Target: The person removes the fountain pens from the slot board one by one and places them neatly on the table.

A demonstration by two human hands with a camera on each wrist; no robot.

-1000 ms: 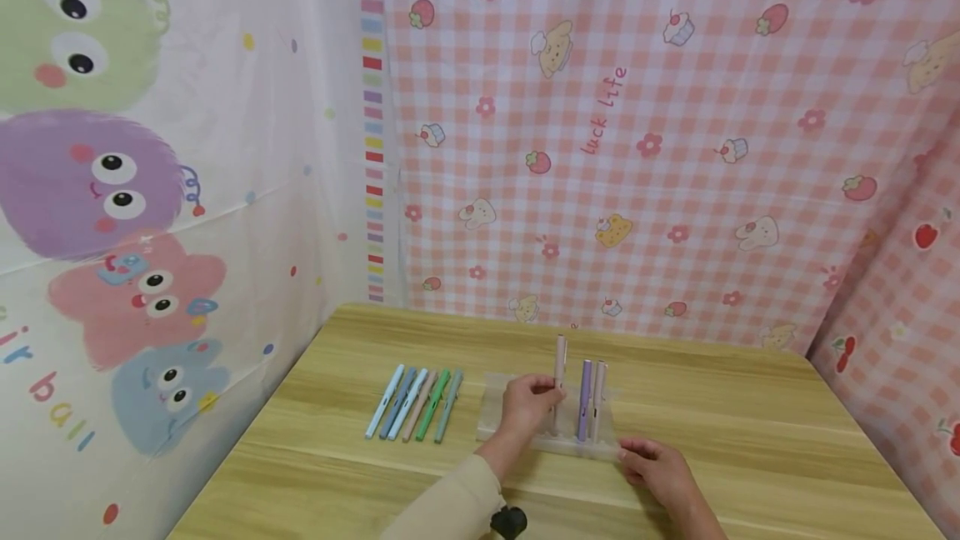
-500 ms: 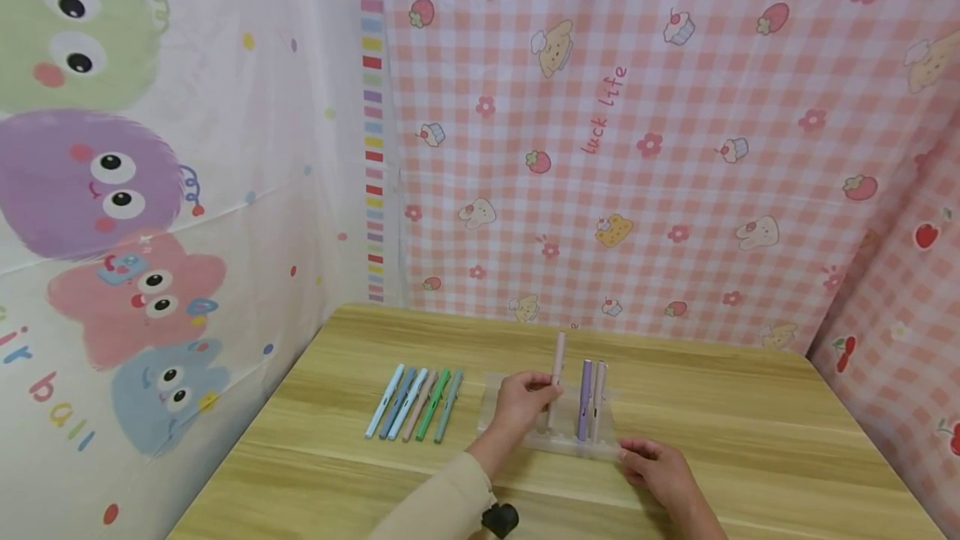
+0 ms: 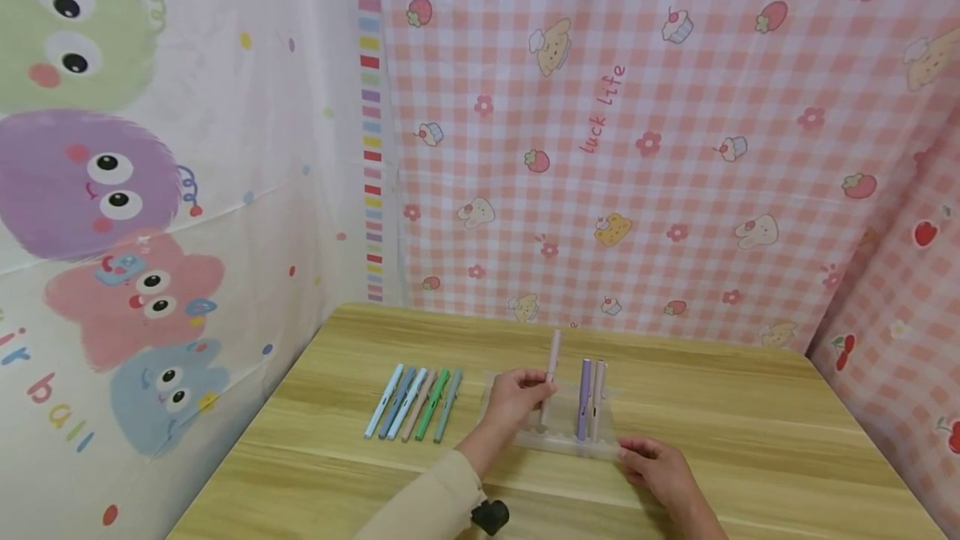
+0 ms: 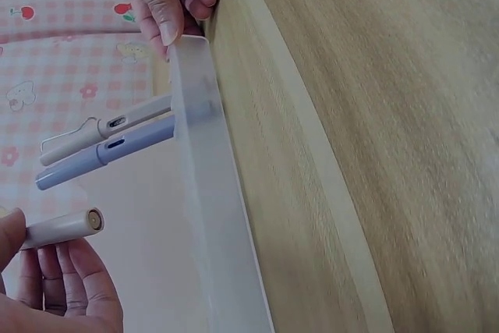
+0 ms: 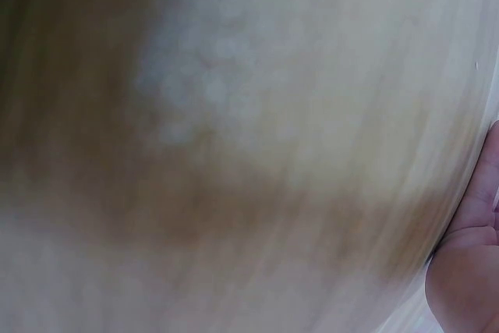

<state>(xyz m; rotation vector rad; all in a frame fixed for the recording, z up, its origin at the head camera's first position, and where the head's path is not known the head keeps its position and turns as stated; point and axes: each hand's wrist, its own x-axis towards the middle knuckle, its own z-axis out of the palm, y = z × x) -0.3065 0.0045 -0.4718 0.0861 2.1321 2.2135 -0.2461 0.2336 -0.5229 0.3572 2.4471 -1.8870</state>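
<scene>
My left hand (image 3: pixel 512 398) pinches a pale pink pen (image 3: pixel 553 357) between thumb and fingers, holding it nearly upright over a clear frosted pen holder (image 3: pixel 558 443). In the left wrist view that pen's lower end (image 4: pixel 94 220) hangs free above the holder's slotted front part (image 4: pixel 210 185). A purple pen (image 3: pixel 584 398) and a pinkish-beige pen (image 3: pixel 598 398) stand side by side in the holder's right part. My right hand (image 3: pixel 660 469) grips the holder's right end, thumb (image 4: pixel 165 21) on its edge. The right wrist view catches only part of that hand (image 5: pixel 468 271) beside the blurred tabletop.
Several pens lie in a row left of the holder: a light blue pen (image 3: pixel 384 401) at the far left, a green pen (image 3: pixel 432 404), and a grey-green pen (image 3: pixel 448 406) nearest the holder. A pink checked cloth (image 3: pixel 495 190) hangs behind the wooden table (image 3: pixel 750 440).
The left hand has shifted a little to the left along the holder and lifted the pale pink pen slightly, now a bit more tilted. The right hand has stayed at the holder's end.
</scene>
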